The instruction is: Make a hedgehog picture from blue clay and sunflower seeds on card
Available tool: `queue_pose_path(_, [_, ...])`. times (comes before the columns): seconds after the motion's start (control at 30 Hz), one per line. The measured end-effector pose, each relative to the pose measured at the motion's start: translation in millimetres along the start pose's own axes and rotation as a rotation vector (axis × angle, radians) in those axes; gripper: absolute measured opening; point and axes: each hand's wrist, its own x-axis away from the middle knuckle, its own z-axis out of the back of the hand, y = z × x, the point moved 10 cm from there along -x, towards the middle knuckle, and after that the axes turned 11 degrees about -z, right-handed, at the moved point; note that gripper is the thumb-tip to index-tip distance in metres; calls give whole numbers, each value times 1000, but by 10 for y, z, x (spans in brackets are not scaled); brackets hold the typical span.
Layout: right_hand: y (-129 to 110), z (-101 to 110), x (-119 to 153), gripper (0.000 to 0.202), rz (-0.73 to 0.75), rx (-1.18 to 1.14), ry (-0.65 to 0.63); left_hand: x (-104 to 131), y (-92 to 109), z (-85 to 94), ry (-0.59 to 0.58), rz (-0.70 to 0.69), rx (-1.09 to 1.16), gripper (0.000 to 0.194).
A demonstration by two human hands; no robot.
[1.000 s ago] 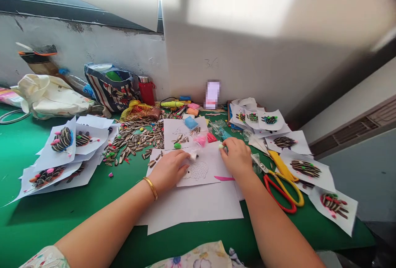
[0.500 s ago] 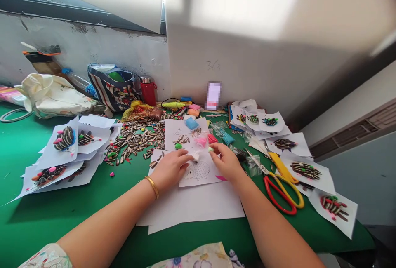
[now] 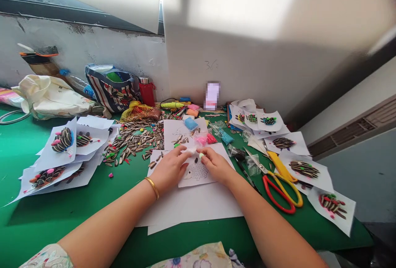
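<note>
We have both hands low over a small sheet of paper [image 3: 186, 182] with a dotted animal drawing [image 3: 198, 172] on it. This looks like the part of the work with small, soft bits. Our right hand [image 3: 216, 167] has its fingers close together and pinches a pale green bit [image 3: 201, 156]. Our left hand [image 3: 169, 168] has its thumb near its fingers, and its fingertips are by a soft white bit [image 3: 192, 151]. We can't tell if they grip it or just touch it. A little dark bit [image 3: 196, 160] is between our hands, at the top of the drawing.

The small sheet lies on some bigger white paper [image 3: 192, 207], on the green table [image 3: 120, 218]. Behind our hands are a blue packet [image 3: 191, 124], a pink lump [image 3: 201, 139] and a red lump [image 3: 211, 138]. A big pile of seeds [image 3: 136, 138] is to the left. On the right are a black pen [image 3: 246, 172] and the scissors [image 3: 263, 168].

We think any small move here calls for soft fingers and a flat sheet. Our hands are so near each other that they could bump, and the dark bit could get knocked.
</note>
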Motion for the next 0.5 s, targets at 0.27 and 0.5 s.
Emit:
queue_pose_path(0.27, [153,3,-60,26,-37,-81,32,23,-58,-132,-59,-8,-96,38])
queue_pose_path(0.5, [44,95,-24,21,40,-181,124,-6,-103,-24,9,12,-37,29])
